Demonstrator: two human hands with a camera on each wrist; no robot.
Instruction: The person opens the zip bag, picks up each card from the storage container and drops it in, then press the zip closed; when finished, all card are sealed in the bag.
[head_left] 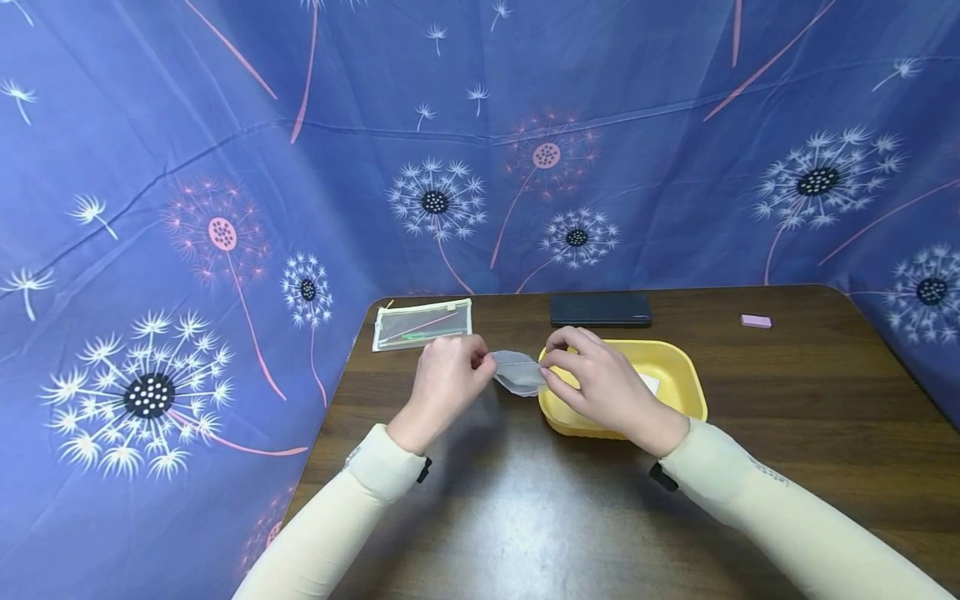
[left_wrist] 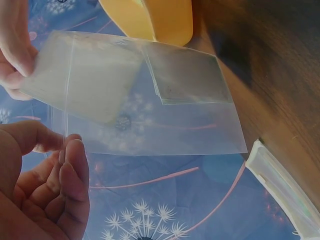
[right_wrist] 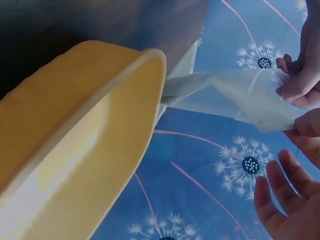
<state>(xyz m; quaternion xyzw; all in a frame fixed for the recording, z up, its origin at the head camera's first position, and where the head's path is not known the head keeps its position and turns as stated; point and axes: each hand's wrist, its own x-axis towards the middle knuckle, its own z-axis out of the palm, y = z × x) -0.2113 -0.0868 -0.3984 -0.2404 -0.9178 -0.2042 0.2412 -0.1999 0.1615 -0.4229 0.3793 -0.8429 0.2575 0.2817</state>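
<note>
Dark wood table (head_left: 787, 417) boxed in by blue dandelion-print cloth (head_left: 187, 167). On it: yellow tray (head_left: 686, 379), black phone (head_left: 601, 310), mesh zip pouch (head_left: 422, 324), pink eraser (head_left: 755, 321). Clear plastic bag (head_left: 517, 372) up off the table just left of the tray, pinched by left hand (head_left: 447, 379) and right hand (head_left: 596, 375), fingers curled on its edges. Tray contents mostly hidden behind right hand; bag contents hard to make out.

Surface: dark brown wooden table (head_left: 787, 433), glossy top.
Centre: yellow tray (head_left: 678, 375) on it.
Far edge: black phone (head_left: 601, 310), lying flat.
Far left corner: clear zip pouch (head_left: 422, 324).
Far right: small pink eraser (head_left: 755, 321), well apart from the tray.
</note>
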